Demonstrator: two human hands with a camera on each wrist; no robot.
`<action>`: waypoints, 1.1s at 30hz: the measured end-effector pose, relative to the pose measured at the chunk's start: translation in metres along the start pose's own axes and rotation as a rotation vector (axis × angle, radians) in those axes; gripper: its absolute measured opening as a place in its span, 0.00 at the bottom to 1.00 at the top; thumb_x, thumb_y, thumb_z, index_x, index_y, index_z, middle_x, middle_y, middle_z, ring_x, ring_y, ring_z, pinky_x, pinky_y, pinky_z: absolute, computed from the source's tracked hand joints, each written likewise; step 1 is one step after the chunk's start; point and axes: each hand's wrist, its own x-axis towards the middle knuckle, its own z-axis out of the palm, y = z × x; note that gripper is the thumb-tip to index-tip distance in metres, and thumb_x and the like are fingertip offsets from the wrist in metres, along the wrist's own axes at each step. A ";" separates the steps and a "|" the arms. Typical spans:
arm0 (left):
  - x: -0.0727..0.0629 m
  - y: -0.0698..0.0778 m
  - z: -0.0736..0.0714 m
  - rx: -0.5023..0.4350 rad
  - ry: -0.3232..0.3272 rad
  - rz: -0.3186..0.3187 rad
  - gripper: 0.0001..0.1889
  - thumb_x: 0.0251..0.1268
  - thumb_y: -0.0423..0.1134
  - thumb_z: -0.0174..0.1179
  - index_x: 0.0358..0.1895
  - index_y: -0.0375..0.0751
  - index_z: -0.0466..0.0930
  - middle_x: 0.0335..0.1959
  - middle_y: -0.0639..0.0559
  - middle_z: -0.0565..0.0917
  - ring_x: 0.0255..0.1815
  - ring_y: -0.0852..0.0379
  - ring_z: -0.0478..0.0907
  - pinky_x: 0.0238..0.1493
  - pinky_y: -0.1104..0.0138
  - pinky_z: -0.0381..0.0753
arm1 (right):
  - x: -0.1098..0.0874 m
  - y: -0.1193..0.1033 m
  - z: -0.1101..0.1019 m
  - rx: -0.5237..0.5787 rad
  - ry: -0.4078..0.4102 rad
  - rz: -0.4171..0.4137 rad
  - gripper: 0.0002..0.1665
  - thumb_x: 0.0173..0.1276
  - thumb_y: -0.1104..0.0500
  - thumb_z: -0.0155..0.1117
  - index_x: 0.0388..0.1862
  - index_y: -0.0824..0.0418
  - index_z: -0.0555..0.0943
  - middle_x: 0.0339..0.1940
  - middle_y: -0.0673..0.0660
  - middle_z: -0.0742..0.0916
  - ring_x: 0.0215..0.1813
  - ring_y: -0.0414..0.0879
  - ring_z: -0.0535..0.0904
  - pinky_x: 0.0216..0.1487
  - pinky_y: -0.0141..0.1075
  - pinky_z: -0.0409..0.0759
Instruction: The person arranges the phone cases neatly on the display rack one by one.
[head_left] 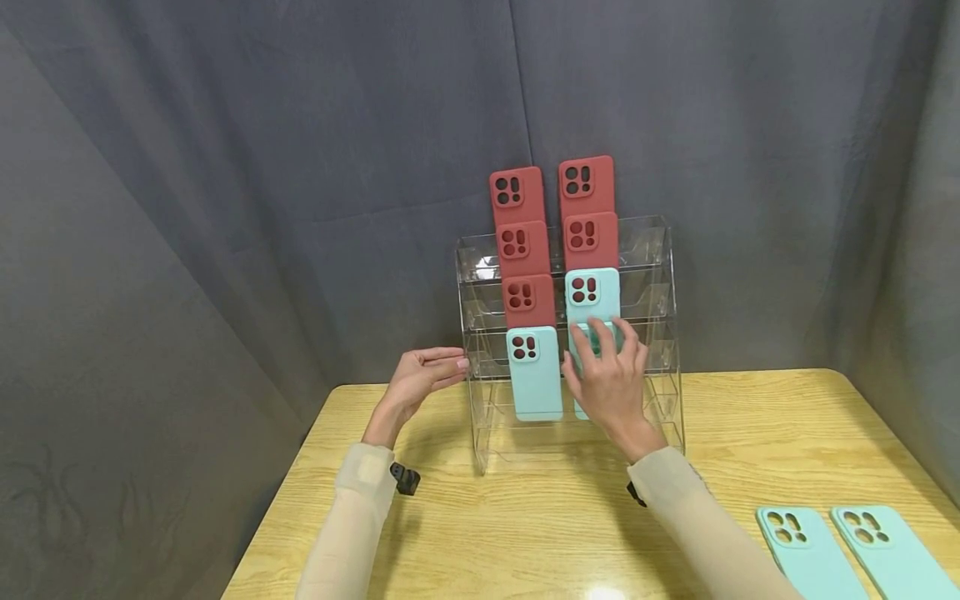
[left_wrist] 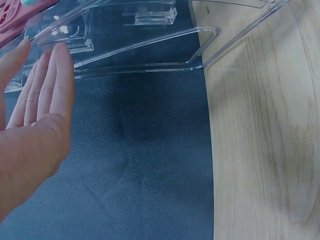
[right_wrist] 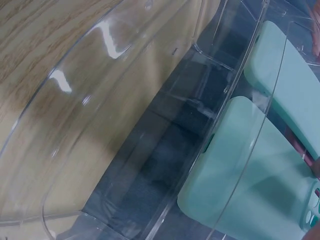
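Observation:
A clear tiered display stand holds phone cases in two columns. My right hand grips the upper part of the lowest mint phone case in the right column, whose bottom end sits in the lowest tier. Partly behind it stands another mint case. A third mint case fills the bottom of the left column, below three red cases. My left hand is at the stand's left side, fingers straight, tips at its edge; whether they press cannot be told.
Two red cases top the right column. Two more mint cases lie flat on the wooden table at the front right. A dark grey curtain hangs close behind the stand.

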 end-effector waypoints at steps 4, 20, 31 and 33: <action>0.000 0.000 0.000 0.003 -0.002 -0.001 0.21 0.72 0.31 0.67 0.66 0.30 0.80 0.62 0.34 0.86 0.52 0.56 0.90 0.62 0.61 0.87 | -0.001 -0.001 0.000 -0.001 0.007 0.008 0.26 0.63 0.56 0.75 0.60 0.59 0.83 0.60 0.67 0.84 0.64 0.73 0.74 0.47 0.63 0.75; -0.001 0.002 0.001 0.010 0.003 0.003 0.21 0.71 0.32 0.68 0.65 0.31 0.81 0.60 0.35 0.87 0.54 0.53 0.90 0.63 0.61 0.87 | 0.001 0.004 -0.047 0.129 -0.024 0.101 0.28 0.61 0.51 0.78 0.55 0.65 0.84 0.59 0.71 0.85 0.66 0.73 0.74 0.56 0.71 0.69; -0.001 0.001 0.000 0.032 -0.002 0.002 0.22 0.71 0.34 0.69 0.66 0.31 0.81 0.61 0.37 0.87 0.55 0.53 0.90 0.64 0.60 0.86 | -0.015 0.025 -0.131 0.268 -0.146 0.208 0.18 0.57 0.62 0.80 0.45 0.67 0.88 0.45 0.66 0.89 0.52 0.65 0.80 0.46 0.57 0.72; -0.001 0.002 0.001 0.032 -0.005 0.004 0.22 0.71 0.33 0.69 0.66 0.31 0.81 0.61 0.37 0.87 0.55 0.53 0.90 0.64 0.60 0.86 | -0.018 0.028 -0.145 0.284 -0.177 0.224 0.17 0.57 0.64 0.80 0.45 0.67 0.88 0.44 0.65 0.90 0.51 0.63 0.81 0.48 0.55 0.74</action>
